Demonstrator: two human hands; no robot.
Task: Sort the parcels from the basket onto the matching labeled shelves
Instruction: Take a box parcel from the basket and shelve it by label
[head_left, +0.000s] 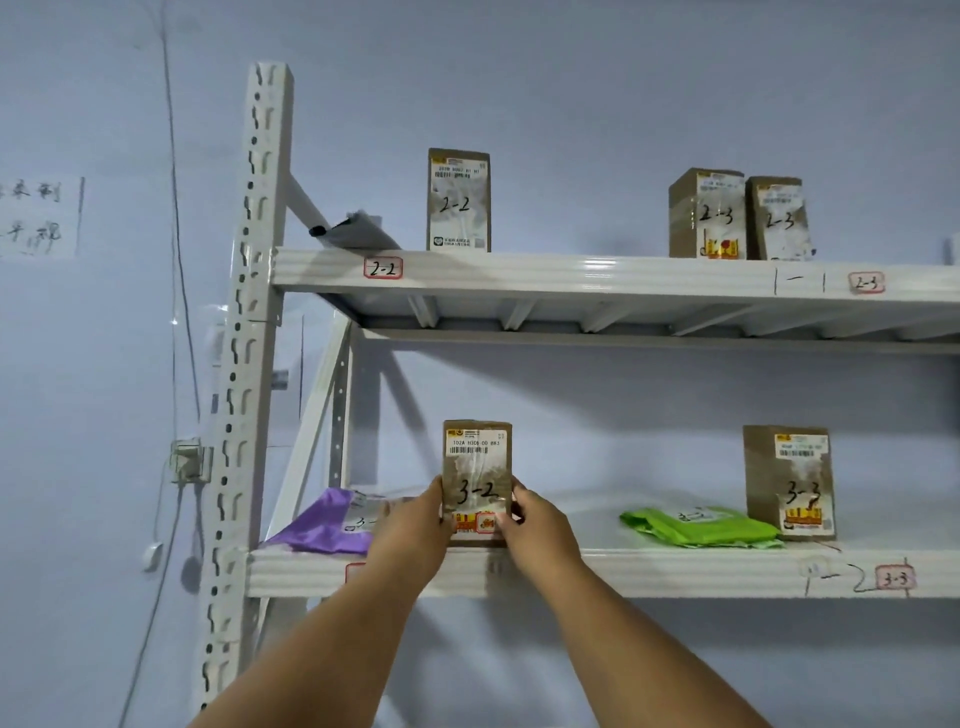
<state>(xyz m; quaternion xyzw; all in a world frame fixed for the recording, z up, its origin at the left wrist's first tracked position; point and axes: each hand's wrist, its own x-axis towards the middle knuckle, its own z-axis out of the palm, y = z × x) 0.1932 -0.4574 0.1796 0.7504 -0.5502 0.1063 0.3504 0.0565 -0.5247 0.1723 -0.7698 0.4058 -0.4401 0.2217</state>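
A brown cardboard parcel marked "3-2" (477, 470) stands upright on the lower shelf (649, 571) of a white metal rack. My left hand (415, 525) grips its left side and my right hand (535, 519) grips its right side. A purple soft parcel (324, 525) lies just left of it on the same shelf. The shelf's red-framed label under my left arm is mostly hidden. The basket is out of view.
Farther right on the lower shelf lie a green soft parcel (698, 526) and a "3-3" box (789, 480), above a "3-3" label (894, 578). The upper shelf (571, 275) holds a "2-2" box (459, 200), a grey bag (358, 231) and two "2-3" boxes (737, 215).
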